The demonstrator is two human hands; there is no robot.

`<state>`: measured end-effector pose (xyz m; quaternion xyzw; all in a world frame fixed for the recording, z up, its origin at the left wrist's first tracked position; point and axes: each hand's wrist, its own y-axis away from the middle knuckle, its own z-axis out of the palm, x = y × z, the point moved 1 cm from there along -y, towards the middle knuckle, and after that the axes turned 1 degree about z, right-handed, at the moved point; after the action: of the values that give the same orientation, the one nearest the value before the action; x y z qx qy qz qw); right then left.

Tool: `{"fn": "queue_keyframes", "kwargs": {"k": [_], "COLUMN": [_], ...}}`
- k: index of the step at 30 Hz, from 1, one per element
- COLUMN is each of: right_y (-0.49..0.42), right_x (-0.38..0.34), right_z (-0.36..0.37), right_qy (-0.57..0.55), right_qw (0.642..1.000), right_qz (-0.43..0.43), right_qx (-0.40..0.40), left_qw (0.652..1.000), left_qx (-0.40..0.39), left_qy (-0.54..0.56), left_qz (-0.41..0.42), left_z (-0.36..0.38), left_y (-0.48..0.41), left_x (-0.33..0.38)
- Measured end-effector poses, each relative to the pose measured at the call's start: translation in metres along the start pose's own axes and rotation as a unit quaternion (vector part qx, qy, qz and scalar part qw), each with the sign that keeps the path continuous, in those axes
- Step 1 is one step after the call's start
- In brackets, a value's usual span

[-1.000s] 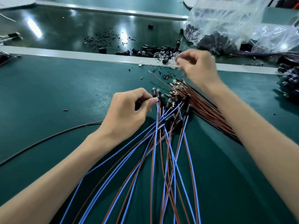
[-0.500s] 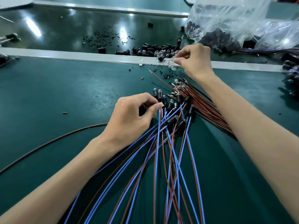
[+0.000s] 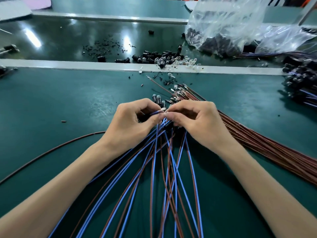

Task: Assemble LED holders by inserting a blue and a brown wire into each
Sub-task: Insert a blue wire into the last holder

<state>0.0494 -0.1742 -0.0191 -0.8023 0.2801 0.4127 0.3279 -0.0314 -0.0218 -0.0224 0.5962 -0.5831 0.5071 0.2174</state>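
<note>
Pinching a blue wire (image 3: 154, 113) near its tip in the left hand (image 3: 132, 122), we are meeting a small part (image 3: 164, 111), likely an LED holder, pinched mostly hidden in the right hand (image 3: 197, 121), just left of the brown wire bundle (image 3: 257, 141). We are judging a short, straight, well-aligned push best.

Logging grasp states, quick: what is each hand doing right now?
Left hand: pinches a blue wire near its end.
Right hand: pinches a small pale part at that wire's tip; which part cannot be told.
</note>
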Motion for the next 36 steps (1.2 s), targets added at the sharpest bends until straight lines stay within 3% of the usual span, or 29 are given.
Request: {"fn": "queue_keyframes", "kwargs": {"k": [12,19,25,29,36], "right_y": [0.0020,0.0005,-0.0015,0.0005,0.0018], "right_x": [-0.0021,-0.0008,0.0003,0.0029,0.0024], "right_z": [0.0071,0.0067,0.0009,0.0024,0.0059], "right_qy": [-0.081,-0.196,-0.210,-0.145,-0.140], "right_qw": [0.997,0.979,0.977,0.989,0.990], "right_qz": [0.009,0.026,0.032,0.017,-0.002], "right_qx": [0.019,0.047,0.014,-0.011,0.033], "left_qw": [0.998,0.999,0.999,0.999,1.000], "left_qx": [-0.017,-0.010,-0.011,-0.031,-0.027], "left_qy": [0.043,0.029,0.025,0.012,-0.009], "left_qz": [-0.031,-0.012,-0.016,-0.004,-0.007], "left_z": [-0.0050,-0.0072,-0.0066,-0.0056,-0.0099], "left_y": [0.0004,-0.0007,-0.0010,0.0007,-0.0001], "left_x": [0.0016,0.0012,0.0010,0.0032,0.0035]}}
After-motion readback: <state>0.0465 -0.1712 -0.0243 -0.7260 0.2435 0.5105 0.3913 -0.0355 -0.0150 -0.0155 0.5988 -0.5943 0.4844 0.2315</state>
